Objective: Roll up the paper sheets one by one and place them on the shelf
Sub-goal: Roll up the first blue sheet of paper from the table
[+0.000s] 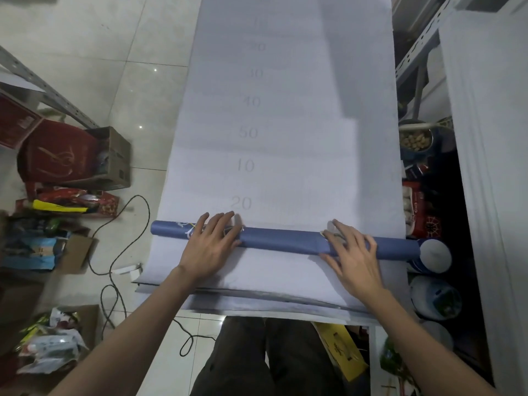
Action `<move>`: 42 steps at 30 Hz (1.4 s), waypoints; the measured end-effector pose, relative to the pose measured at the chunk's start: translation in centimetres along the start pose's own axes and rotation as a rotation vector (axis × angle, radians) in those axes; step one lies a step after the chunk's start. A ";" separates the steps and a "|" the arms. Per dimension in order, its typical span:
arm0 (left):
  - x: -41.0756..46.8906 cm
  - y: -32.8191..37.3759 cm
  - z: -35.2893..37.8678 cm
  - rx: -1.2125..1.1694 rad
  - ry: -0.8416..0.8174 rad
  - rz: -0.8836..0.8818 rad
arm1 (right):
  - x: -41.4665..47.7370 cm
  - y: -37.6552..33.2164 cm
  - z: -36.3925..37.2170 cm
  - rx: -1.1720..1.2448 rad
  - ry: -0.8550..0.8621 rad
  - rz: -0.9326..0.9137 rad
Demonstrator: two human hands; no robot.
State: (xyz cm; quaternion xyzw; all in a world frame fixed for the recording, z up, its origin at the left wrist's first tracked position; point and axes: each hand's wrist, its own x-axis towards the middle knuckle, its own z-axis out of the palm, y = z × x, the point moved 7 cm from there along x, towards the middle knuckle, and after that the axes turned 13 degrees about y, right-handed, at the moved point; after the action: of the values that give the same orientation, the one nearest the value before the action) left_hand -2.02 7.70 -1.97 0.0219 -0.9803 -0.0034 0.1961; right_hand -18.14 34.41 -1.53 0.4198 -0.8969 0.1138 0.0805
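Observation:
A long pale sheet of paper (285,110) lies flat, stretching away from me, with faint numbers printed down its middle. Its near end is wound into a blue roll (280,240) lying across the sheet. My left hand (210,247) rests palm down on the roll's left part, fingers spread. My right hand (353,252) presses on the roll's right part, fingers spread over it. Under the top sheet, edges of more sheets (257,298) show at the near end.
A grey metal shelf (414,52) stands at the right with jars and packets (415,141) on the floor beside it. Cardboard boxes (111,158), red bags and packets crowd the left. A black cable (120,252) loops over the tiled floor. My legs (257,355) are below.

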 end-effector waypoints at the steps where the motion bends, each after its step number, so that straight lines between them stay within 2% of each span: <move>1: -0.2 0.1 0.1 -0.005 -0.022 -0.001 | -0.5 0.3 0.3 -0.017 -0.058 0.011; 3: -0.1 0.2 0.1 -0.004 -0.046 -0.016 | -0.7 0.7 0.6 -0.016 -0.119 0.058; 10: 2.5 -0.9 -0.4 -0.031 0.001 -0.059 | 2.0 3.4 0.6 0.093 -0.117 0.208; 17: 1.8 -0.3 0.3 0.066 0.000 -0.047 | 1.6 2.1 -0.2 -0.045 0.068 0.099; 21: 1.7 -0.4 0.5 0.039 -0.009 -0.047 | 0.5 2.4 0.7 -0.062 -0.041 0.087; 28: 2.1 -1.2 0.0 0.050 0.042 -0.039 | 1.3 3.5 -0.2 -0.013 0.059 0.170; 32: 1.9 -0.9 0.7 0.062 -0.003 -0.070 | 1.4 2.9 -0.1 -0.080 0.116 0.155; 36: 2.6 -0.6 1.0 0.113 -0.023 -0.081 | 1.6 2.9 1.2 -0.083 -0.004 0.188; 42: 3.2 -1.0 0.3 0.076 0.010 -0.089 | 2.2 5.0 0.6 -0.038 0.040 0.237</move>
State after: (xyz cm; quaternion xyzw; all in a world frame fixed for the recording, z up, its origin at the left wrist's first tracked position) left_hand -5.01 6.54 -1.01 0.0730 -0.9768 0.0254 0.1998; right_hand -23.39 35.72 -2.27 0.3070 -0.9404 0.1136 0.0923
